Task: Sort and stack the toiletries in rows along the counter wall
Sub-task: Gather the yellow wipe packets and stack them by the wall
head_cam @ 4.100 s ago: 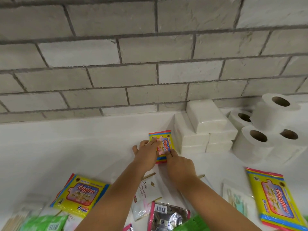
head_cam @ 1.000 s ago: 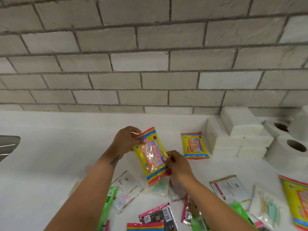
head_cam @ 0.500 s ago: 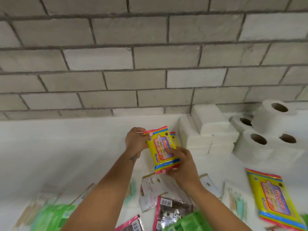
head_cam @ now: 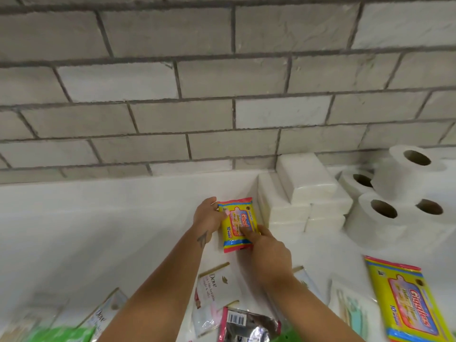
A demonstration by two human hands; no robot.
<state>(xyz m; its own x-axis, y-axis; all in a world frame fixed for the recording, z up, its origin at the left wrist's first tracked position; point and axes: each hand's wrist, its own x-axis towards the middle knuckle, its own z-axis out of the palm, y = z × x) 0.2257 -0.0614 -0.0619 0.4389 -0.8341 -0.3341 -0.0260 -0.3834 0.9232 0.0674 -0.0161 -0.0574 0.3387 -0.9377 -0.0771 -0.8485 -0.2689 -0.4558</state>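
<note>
Brick wall above, white counter below.

Just right of the grip: tissue packs stacked at the wall, loo rolls beyond them.

Nearer the person than the grip: a loose wipes pack well off right, Dove sachets and foil packs scattered.

In the grip: yellow wipes pack, low at the counter beside the tissue packs; whether another pack lies under it cannot be told. Left hand holds its left edge, thumb on the face. Right hand presses fingertips on its lower right.

Step, as judged: seating this pack in the wipes row. To do it well: square the long edge to the tissue stack, push flush toward the wall, press flat, then let go with the left hand first so it doesn't slide. Soft pack; likely to skew if released unevenly.
</note>
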